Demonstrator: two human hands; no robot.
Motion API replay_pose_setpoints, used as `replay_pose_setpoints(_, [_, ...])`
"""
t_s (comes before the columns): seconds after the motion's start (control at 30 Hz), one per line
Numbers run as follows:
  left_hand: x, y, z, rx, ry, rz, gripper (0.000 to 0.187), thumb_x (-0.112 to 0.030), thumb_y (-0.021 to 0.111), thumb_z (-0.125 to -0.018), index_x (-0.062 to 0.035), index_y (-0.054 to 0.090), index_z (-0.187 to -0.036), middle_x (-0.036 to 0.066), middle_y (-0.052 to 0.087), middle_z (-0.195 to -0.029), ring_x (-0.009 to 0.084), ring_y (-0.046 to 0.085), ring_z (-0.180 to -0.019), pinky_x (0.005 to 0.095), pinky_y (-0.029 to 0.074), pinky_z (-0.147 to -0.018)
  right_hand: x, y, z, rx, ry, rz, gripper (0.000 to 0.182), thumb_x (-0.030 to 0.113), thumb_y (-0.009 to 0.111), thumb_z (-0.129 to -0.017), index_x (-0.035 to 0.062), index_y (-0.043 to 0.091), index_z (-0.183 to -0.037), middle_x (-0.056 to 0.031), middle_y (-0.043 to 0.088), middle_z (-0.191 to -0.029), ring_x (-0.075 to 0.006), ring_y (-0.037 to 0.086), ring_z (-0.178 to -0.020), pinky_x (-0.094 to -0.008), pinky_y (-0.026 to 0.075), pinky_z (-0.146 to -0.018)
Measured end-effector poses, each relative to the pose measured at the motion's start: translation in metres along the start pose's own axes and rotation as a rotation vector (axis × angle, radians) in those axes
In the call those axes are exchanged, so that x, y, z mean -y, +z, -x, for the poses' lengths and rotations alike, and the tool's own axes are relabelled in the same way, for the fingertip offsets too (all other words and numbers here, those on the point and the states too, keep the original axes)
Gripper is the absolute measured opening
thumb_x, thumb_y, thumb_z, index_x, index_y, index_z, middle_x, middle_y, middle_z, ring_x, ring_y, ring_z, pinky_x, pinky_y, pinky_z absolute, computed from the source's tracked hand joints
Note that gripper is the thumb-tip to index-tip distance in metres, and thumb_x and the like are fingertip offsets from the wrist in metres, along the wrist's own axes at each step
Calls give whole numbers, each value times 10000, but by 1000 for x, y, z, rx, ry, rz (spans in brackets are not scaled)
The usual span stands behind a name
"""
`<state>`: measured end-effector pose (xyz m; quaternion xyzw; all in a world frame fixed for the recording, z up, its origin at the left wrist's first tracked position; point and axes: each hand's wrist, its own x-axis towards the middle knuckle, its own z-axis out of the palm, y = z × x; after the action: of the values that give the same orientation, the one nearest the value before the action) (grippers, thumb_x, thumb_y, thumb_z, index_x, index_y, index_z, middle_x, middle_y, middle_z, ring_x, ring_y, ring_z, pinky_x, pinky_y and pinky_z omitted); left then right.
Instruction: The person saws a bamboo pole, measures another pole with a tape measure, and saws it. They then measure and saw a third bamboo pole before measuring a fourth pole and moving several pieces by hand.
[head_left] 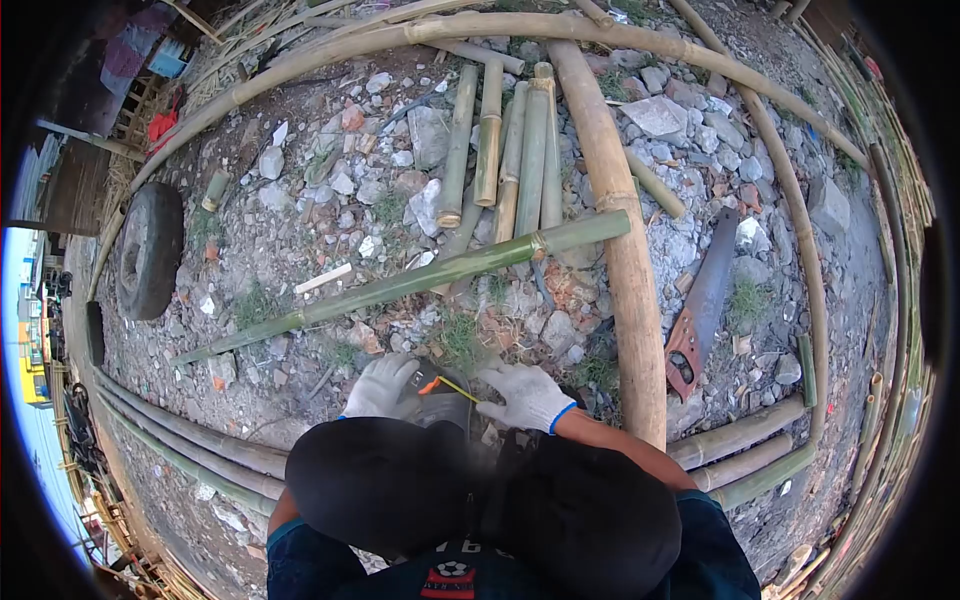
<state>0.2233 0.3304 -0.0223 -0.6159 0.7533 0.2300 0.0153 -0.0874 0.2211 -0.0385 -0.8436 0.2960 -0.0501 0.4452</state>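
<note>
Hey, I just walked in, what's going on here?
Someone in white gloves has a tape measure partly drawn out between their left hand and right hand; the exact grip is hard to make out. In front of them, a green bamboo pole lies with one end over a thicker pole. Shorter bamboo lengths lie beyond it, and a handsaw rests on the rubble to the right.
</note>
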Motion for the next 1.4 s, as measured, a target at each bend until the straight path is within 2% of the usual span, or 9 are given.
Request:
replay_pose_setpoints(0.1, [-13,37,-5,-58,-73,16,736,-237,781,-793,-67,515,-1459,205,542,-1468,418,539,-1350,504,443,-1143,0,-10,-10,555,205,103,553,469,715,-896,45,669,-1248,-212,738,-1133,-458,701,-1052,-564,550,-916])
replay_pose_setpoints(0.13, [-17,25,-11,-39,-39,-11,730,-210,760,-795,-89,510,-1471,190,530,-1490,406,552,-1339,498,456,-1131,-8,-1,-6,550,134,92,543,470,699,-889,38,683,-1218,-242,749,-1085,-473,708,-1025,-571,547,-912])
replay_pose_setpoints(0.37, [12,18,-57,207,106,-67,721,-278,759,-808,-136,519,-1473,122,580,-1410,356,561,-1325,500,451,-1099,-24,-26,17,51,326,-295,285,330,682,-952,73,735,-1063,-194,752,-969,-372,737,-934,-484,564,-833])
replay_pose_setpoints(0.5, [-11,-4,-79,251,-6,55,649,-303,754,-780,-111,558,-1369,150,615,-1324,377,599,-1251,503,477,-1054,-41,-56,15,-284,211,-157,201,246,670,-986,64,725,-1051,-162,741,-937,-329,735,-892,-424,568,-831])
replay_pose_setpoints(0.6, [-22,-28,-89,104,-74,157,645,-322,749,-770,-95,555,-1342,199,618,-1270,420,639,-1151,516,524,-966,-34,-108,5,-343,450,-260,197,233,648,-1011,68,709,-1100,-167,736,-968,-319,726,-891,-417,559,-836])
replay_pose_setpoints(0.8, [-15,-100,-102,-109,-238,151,648,-297,710,-777,-86,546,-1367,227,613,-1237,446,654,-1106,515,547,-931,-108,-185,-17,-860,442,-28,236,262,640,-1009,72,724,-1121,-208,747,-1036,-367,730,-998,-449,553,-893])
replay_pose_setpoints(1.0, [2,-128,-92,-3,-262,104,740,-314,659,-852,-240,478,-1566,272,603,-1266,461,654,-1130,507,541,-983,-134,-214,-39,-851,507,254,233,258,624,-999,96,748,-1112,-212,749,-1071,-402,720,-1021,-468,559,-907])
replay_pose_setpoints(1.17, [18,-107,-79,-96,-202,152,638,-369,646,-877,-219,563,-1492,292,613,-1227,483,678,-1078,531,559,-942,-145,-205,-45,-931,500,110,256,275,634,-985,88,765,-1103,-206,760,-1085,-399,722,-1045,-486,560,-913])
replay_pose_setpoints(1.4, [35,-103,-78,-28,-210,184,620,-380,647,-912,-189,569,-1496,287,600,-1330,465,659,-1142,501,537,-993,-89,-164,-47,-1065,296,457,318,173,718,-922,91,695,-1228,-178,684,-1175,-399,649,-1122,-509,508,-1006])
